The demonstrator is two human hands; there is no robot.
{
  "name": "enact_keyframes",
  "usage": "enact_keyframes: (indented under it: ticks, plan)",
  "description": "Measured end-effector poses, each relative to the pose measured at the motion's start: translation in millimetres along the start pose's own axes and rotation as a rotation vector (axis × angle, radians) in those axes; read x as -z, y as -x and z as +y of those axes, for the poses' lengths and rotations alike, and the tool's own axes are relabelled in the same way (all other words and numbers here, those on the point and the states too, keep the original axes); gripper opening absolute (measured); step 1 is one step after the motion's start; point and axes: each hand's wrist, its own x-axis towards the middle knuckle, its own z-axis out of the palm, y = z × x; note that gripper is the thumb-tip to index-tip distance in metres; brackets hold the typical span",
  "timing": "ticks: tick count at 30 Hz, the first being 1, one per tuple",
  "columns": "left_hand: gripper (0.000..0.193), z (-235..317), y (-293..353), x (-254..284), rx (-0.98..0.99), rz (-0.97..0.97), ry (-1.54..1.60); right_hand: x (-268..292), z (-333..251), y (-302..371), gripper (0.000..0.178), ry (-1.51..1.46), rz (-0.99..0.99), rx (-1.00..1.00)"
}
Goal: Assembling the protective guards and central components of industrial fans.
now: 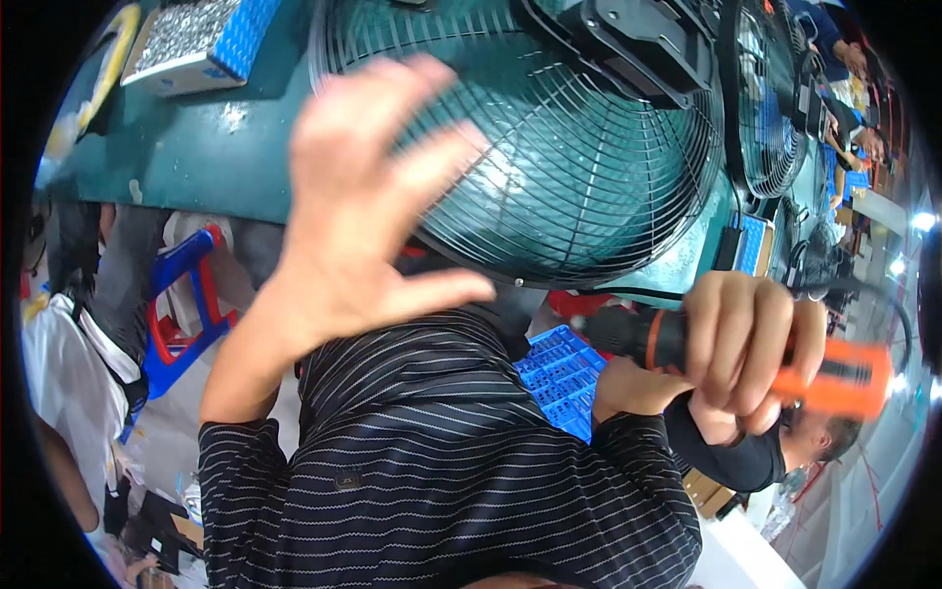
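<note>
A round black wire fan guard (579,187) lies on the green tabletop in front of me, with a black bracket (643,44) across its far part. My left hand (363,196), slightly blurred, is spread over the guard's left edge with nothing in it. At the right, my right hand (746,344) is wrapped round an orange and black power screwdriver (844,378). The tool is held level off the table's near edge, its dark tip pointing left. A black cord runs behind it.
An open blue and white box of small metal screws (182,44) stands at the back left of the green table (211,147). More fan guards (770,118) stand along the right. Below are a blue and red stool (186,304) and a blue plastic crate (561,378). Other people are nearby.
</note>
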Motion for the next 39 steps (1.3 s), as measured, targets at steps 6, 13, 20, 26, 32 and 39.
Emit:
enact_keyframes:
  ticks: [6,13,20,26,32,39]
  plan:
    - [0.070,-57,-33,-2,0.565,0.323,0.683,-1,-26,66,0.044,0.637,1.088,-0.320]
    - [0.064,-77,-53,-10,0.544,0.332,0.700,-28,-6,114,0.046,0.558,1.168,-0.446]
    - [0.078,-14,-26,-36,0.681,0.495,0.641,42,-20,95,0.039,0.526,1.044,-0.425]
    - [0.082,47,30,1,0.668,0.274,0.517,125,-56,64,0.036,0.419,1.165,-0.252]
    - [0.032,-66,-24,113,0.342,0.147,-0.504,30,-33,90,0.038,0.809,0.944,0.113]
    - [0.031,-126,-71,139,0.538,-0.370,-0.710,-6,-17,100,0.047,1.073,0.913,0.085]
